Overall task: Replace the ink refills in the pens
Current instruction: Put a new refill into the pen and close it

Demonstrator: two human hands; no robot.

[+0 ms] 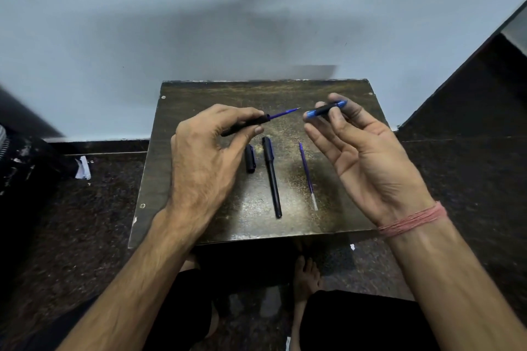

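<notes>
While the left hand (205,151) pinches a black barrel (245,125) with its refill (283,113) protruding, the right hand (359,148), its other fingers loosely spread, pinches the unscrewed blue-black grip section (326,109); reassembly remains, and below the hands a second pen (272,177), a cap (250,158) and a loose refill (307,175) wait.

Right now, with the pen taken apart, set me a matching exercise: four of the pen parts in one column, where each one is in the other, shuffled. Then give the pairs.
Things:
1. pen barrel with refill tip sticking out
2. blue and black grip section
3. loose cap
4. loose refill

Places:
A. lying on the table, left of the whole black pen
B. held in the right hand
C. lying on the table, right of the whole black pen
D. held in the left hand

Pairs: 1-D, 2-B, 3-A, 4-C
</notes>
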